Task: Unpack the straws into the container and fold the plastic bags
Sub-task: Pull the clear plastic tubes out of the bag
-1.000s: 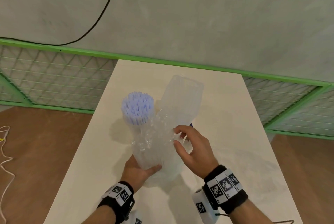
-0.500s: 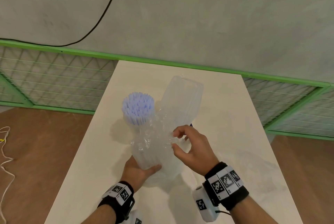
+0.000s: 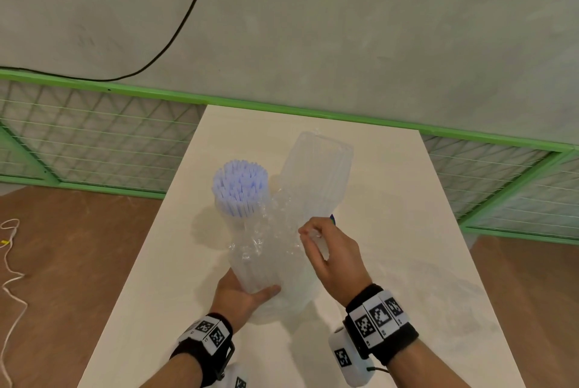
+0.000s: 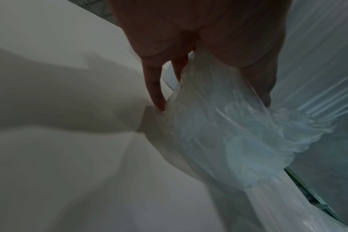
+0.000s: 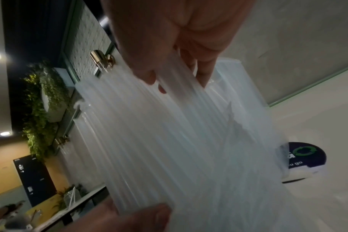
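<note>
Clear plastic bag [image 3: 269, 249] of straws stands just beside the container [image 3: 239, 196] of lilac straws, its base gripped by the left hand [image 3: 241, 293] while the right hand [image 3: 332, 253] pinches crumpled film. Tugging hard could knock that container over.

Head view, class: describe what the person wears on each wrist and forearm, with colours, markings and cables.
Both forearms are bare, with no sleeves. The left wrist carries a black band with square black-and-white coded tags. The right wrist has a wider black band with three such tags, plus a white tagged box below it with a thin black cable.
</note>
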`<state>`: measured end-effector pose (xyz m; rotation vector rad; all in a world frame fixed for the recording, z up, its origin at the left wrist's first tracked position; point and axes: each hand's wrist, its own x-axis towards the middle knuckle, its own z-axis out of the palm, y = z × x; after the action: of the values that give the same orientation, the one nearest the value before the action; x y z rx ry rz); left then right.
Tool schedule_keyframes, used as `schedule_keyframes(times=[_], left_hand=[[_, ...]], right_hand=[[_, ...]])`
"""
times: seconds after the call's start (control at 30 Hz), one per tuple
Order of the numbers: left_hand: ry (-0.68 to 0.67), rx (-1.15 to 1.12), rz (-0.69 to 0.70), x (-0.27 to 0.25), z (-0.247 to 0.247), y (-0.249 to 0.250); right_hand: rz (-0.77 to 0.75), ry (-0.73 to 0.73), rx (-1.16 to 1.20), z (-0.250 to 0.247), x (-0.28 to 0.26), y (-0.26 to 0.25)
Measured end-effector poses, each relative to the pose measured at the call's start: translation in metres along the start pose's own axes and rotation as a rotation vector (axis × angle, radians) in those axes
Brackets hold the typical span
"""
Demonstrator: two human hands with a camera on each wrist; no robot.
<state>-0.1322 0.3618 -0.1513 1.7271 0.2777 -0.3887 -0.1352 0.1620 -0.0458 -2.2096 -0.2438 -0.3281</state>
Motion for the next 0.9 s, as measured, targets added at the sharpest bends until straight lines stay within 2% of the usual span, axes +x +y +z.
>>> schedule_keyframes(times=[0.1,0.27,0.37,0.57,0.73,0.8,0.9], left_hand=[[0.008,0.005,-0.013,0.0,0.0,-0.001],[0.015,0.023,-0.006,-0.003,0.001,0.002],[0.011,0.034,0.001,-0.004,0.001,0.004],[-0.014,0.064,-0.004,-0.002,-0.002,0.001],[-0.012,0.086,-0.004,-0.001,-0.002,0.002],[-0.006,0.086,-0.002,-0.002,-0.002,0.003],[-0.008,0.083,-0.004,-0.001,-0.002,0.004]], right_hand=[[0.024,0.036,-0.035,0.004,0.003,0.001],[-0.098,0.248,-0.075,-0.016,0.027,-0.01],[-0.094,0.347,-0.003,-0.039,0.044,-0.024],[-0.08,0.448,0.24,-0.1,0.072,-0.055],[-0.243,0.621,0.371,-0.158,0.104,-0.088],[-0.304,0.648,0.383,-0.167,0.123,-0.089],[-0.209,0.586,0.399,-0.153,0.156,-0.058]])
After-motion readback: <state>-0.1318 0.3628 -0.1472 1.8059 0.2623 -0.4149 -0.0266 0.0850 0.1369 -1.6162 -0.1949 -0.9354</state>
